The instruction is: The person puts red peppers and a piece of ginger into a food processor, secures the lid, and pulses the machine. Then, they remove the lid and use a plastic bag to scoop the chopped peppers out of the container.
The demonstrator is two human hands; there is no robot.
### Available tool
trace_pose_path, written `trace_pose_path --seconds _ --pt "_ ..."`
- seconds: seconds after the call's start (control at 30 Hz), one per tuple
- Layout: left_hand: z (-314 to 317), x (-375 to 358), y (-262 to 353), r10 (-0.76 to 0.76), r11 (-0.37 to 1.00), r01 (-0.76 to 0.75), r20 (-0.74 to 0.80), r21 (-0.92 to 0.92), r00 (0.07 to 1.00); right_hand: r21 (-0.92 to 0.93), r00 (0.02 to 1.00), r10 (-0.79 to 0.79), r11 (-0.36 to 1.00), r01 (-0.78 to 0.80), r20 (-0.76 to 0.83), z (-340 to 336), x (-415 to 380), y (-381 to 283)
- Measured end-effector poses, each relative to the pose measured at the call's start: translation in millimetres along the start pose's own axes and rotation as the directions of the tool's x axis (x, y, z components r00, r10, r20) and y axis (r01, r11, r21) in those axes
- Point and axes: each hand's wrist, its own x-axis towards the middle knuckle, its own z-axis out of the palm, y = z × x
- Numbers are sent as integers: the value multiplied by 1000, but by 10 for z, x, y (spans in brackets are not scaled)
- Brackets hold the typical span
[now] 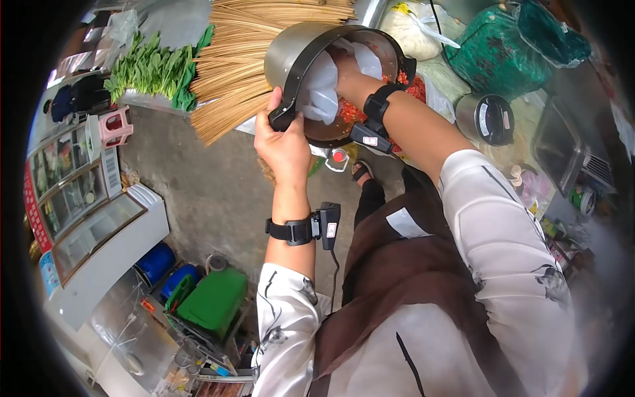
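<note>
My left hand (284, 149) grips the black handle (282, 118) of a metal pot (289, 51), which is tilted on its side with its mouth toward me. My right hand (348, 73) reaches inside the pot, among crumpled translucent white plastic (322, 89). Its fingers are hidden, so whether they hold the plastic cannot be made out. Chopped red chili (352, 112) clings to the pot's inner wall, and more lies just beyond the right wrist. Both wrists carry black straps with small boxes.
Bundles of thin wooden sticks (231, 86) lie left of the pot, beside leafy greens (149, 69). To the right are a green plastic bag (499, 49), a white bag (413, 30) and a lidded dark container (486, 119). A glass display case (86, 192) and green bin (213, 301) stand at left.
</note>
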Motion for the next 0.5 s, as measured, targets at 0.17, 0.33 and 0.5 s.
trace_pose_path --seconds 0.17,0.33,0.5 --pt "122 -70 61 66 998 -66 -3 9 998 -516 982 -115 838 176 149 -17 -144 -164" --pt "182 -74 25 170 982 -163 -59 99 984 -594 898 -95 720 360 429 -147 -110 -243" --pt "209 -86 -100 187 980 -179 -85 92 979 -485 803 -120 742 463 584 113 47 129"
